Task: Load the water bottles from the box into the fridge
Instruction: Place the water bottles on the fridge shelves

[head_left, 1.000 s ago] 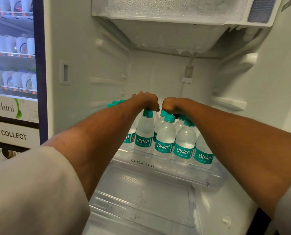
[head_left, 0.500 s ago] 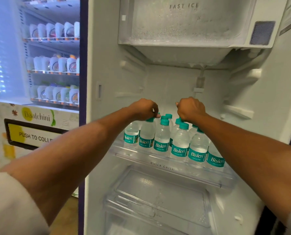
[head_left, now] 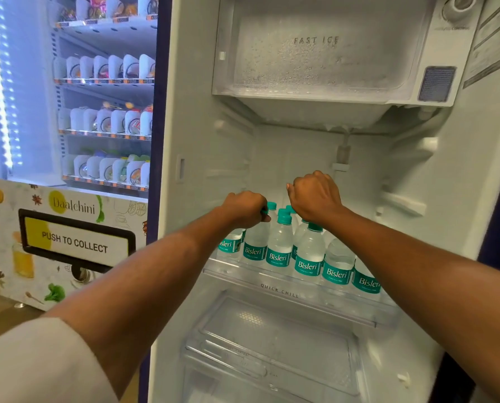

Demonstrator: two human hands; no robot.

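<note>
While teal-capped water bottles (head_left: 279, 245) stand shelved, left hand (head_left: 246, 209) grip clamps one, right hand (head_left: 315, 196) grip unclear.

place: likely office pantry or shop | cues: snack vending machine (head_left: 74, 141); open fridge (head_left: 205, 117)

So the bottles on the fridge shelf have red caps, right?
No, the caps are teal, not red; the head view shows it. The bottles do stand on the fridge shelf.
</note>
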